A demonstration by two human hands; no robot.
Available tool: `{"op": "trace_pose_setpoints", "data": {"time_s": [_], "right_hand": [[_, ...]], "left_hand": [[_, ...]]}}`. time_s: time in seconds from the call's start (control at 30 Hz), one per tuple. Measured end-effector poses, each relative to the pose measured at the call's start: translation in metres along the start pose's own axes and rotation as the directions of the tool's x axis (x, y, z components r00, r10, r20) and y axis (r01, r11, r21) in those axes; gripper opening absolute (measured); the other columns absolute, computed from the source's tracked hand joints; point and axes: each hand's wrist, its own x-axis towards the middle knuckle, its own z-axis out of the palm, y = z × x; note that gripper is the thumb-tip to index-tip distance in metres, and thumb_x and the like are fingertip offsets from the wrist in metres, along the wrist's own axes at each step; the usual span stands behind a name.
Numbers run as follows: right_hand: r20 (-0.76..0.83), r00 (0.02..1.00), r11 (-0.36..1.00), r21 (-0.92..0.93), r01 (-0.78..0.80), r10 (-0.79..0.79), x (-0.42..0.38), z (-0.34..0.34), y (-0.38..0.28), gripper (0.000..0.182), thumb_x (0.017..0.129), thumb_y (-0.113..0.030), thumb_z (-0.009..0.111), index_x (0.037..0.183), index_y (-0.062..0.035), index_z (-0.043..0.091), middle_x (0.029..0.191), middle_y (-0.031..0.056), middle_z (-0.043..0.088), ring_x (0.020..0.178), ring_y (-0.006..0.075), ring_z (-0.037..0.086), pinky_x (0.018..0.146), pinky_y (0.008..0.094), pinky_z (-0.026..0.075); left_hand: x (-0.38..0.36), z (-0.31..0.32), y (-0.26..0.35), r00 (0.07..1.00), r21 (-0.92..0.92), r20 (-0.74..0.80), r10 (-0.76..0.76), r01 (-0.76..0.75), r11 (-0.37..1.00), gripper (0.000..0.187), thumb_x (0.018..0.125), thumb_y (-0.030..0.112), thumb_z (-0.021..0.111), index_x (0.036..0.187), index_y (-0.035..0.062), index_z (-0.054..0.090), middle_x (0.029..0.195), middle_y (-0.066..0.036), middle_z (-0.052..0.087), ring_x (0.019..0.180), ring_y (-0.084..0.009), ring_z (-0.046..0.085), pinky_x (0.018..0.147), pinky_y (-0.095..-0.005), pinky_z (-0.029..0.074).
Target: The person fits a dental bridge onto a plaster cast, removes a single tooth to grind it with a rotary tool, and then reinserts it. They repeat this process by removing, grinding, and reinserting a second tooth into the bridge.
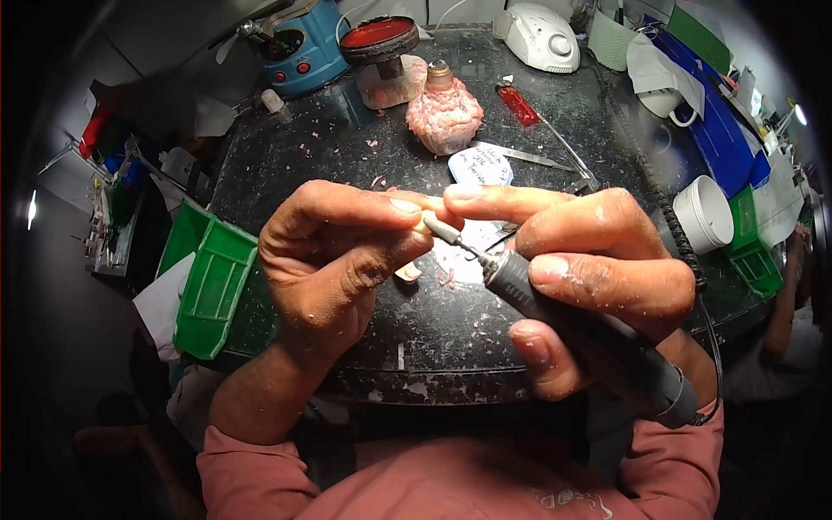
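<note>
My right hand (611,264) is wrapped round a black rotary handpiece (598,347), whose grey pointed grinding bit (442,229) faces up and to the left. Between thumb and fingertips of my left hand (334,256) is a small pale piece (425,223), mostly hidden by the fingers; its kind I cannot tell. The bit's end is right at this piece. The tips of both hands' fingers meet just above it. Dust and specks cover the skin. Below the hands a small pink-and-white piece (407,272) lies on the dark bench.
Farther back stand a blue machine (303,56), a pan of red material (378,33), a pink-crusted burner (444,114) and a white device (539,39). A red-handled tool (518,106) lies right of centre. Green bins (212,286) flank the left edge; a white tub (702,215) stands right.
</note>
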Motion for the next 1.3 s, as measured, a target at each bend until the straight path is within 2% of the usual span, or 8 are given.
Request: {"op": "trace_pose_setpoints", "data": {"time_s": [0.67,0.8,0.87,0.9,0.97,1.07,1.17,1.3], "right_hand": [[-0.049,0.998,0.998,-0.05,0.033,-0.035,-0.004,-0.011,0.022,0.04,0.088,-0.014,0.068,0.114,-0.001,0.04,0.1,0.022,0.053,0.098,0.0422,0.064,0.088,0.0545,0.053],[-0.301,0.907,0.867,-0.314,-0.387,0.296,0.008,-0.035,0.024,0.03,0.093,-0.021,0.055,0.108,0.0038,0.052,0.086,0.0114,0.058,0.094,0.0241,0.066,0.086,0.0344,0.052],[-0.449,0.77,0.865,0.013,-0.501,0.453,0.007,-0.049,0.043,0.016,0.089,-0.016,0.061,0.086,0.0003,0.061,0.085,0.0077,0.065,0.069,0.0112,0.061,0.066,0.024,0.052],[-0.445,0.727,0.83,0.072,-0.553,0.523,0.002,-0.063,0.053,0.02,0.091,-0.017,0.058,0.081,-0.0002,0.062,0.077,0.0072,0.064,0.054,0.0088,0.055,0.054,0.0224,0.049],[-0.473,0.463,0.555,0.069,-0.829,0.75,0.003,-0.085,0.053,0.034,0.087,-0.035,0.061,0.07,-0.0055,0.061,0.055,0.0013,0.054,0.039,0.0076,0.044,0.039,0.0221,0.039],[-0.393,0.168,0.032,-0.329,-0.944,0.904,-0.012,-0.135,0.079,0.048,0.076,-0.048,0.067,0.077,-0.0002,0.067,0.062,0.0092,0.061,0.047,0.0181,0.056,0.047,0.0338,0.046],[-0.472,0.124,-0.223,-0.612,-0.759,0.873,-0.022,-0.138,0.089,0.062,0.074,-0.049,0.068,0.098,0.0082,0.069,0.091,0.0244,0.069,0.087,0.0326,0.069,0.079,0.0391,0.052],[-0.518,0.15,-0.298,-0.678,-0.672,0.842,-0.032,-0.15,0.093,0.057,0.075,-0.051,0.068,0.1,0.0003,0.072,0.092,0.0183,0.071,0.086,0.0303,0.069,0.081,0.0397,0.051]], "left_hand": [[0.004,0.0,-0.003,0.999,0.042,0.027,0.04,-0.041,0.998,0.016,0.083,-0.012,0.065,0.097,-0.0046,0.061,0.098,-0.021,0.068,0.094,-0.0264,0.069,0.086,-0.0395,0.058],[0.005,-0.001,-0.003,1.0,0.024,-0.017,-0.008,0.009,1.0,0.017,0.085,-0.009,0.063,0.1,-0.0026,0.059,0.097,-0.02,0.068,0.093,-0.0265,0.07,0.086,-0.0409,0.057],[0.006,-0.004,-0.002,0.999,0.012,-0.038,-0.034,0.035,0.999,0.016,0.087,-0.007,0.062,0.102,-0.0017,0.058,0.096,-0.019,0.068,0.092,-0.0261,0.07,0.085,-0.0409,0.057],[0.007,-0.006,-0.003,0.999,0.022,-0.025,-0.045,0.046,0.999,0.015,0.088,-0.004,0.061,0.102,-0.0007,0.057,0.095,-0.018,0.068,0.092,-0.025,0.069,0.085,-0.041,0.056],[0.01,-0.01,-0.004,0.999,0.035,0.018,-0.05,0.05,0.998,0.012,0.09,0.001,0.057,0.101,0.0012,0.055,0.095,-0.017,0.068,0.091,-0.0226,0.068,0.085,-0.0403,0.055],[0.013,-0.015,-0.009,0.999,0.042,-0.025,-0.037,0.038,0.998,0.017,0.09,0.002,0.057,0.107,0.0013,0.055,0.097,-0.017,0.068,0.092,-0.023,0.068,0.086,-0.0388,0.055],[0.015,-0.013,-0.007,0.988,0.066,-0.116,-0.098,0.106,0.992,0.023,0.093,0.004,0.057,0.115,-0.0026,0.058,0.102,-0.018,0.069,0.094,-0.0224,0.068,0.089,-0.0365,0.055],[0.02,-0.02,-0.01,0.969,0.043,-0.194,-0.155,0.166,0.985,0.022,0.094,0.007,0.06,0.112,-0.004,0.062,0.104,-0.017,0.069,0.096,-0.0214,0.069,0.092,-0.035,0.055]]}}
